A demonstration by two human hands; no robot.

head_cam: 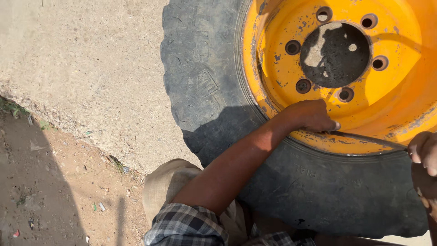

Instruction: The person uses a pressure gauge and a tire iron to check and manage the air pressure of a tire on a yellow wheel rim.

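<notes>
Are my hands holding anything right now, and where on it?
Nothing is clearly held. The left hand presses on the yellow wheel rim at its edge; the right hand sits at the frame edge, grip unclear.

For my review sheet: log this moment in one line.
left hand on yellow rim edge | right hand at tyre bead

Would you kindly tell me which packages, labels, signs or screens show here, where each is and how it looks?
No packages, signs or screens are in view.
Raised moulded lettering: on the black tyre sidewall, left of the yellow rim; black on black, blocky.
Fainter moulded lettering: on the sidewall below the rim, between the left hand and right hand; worn, dusty.
</notes>
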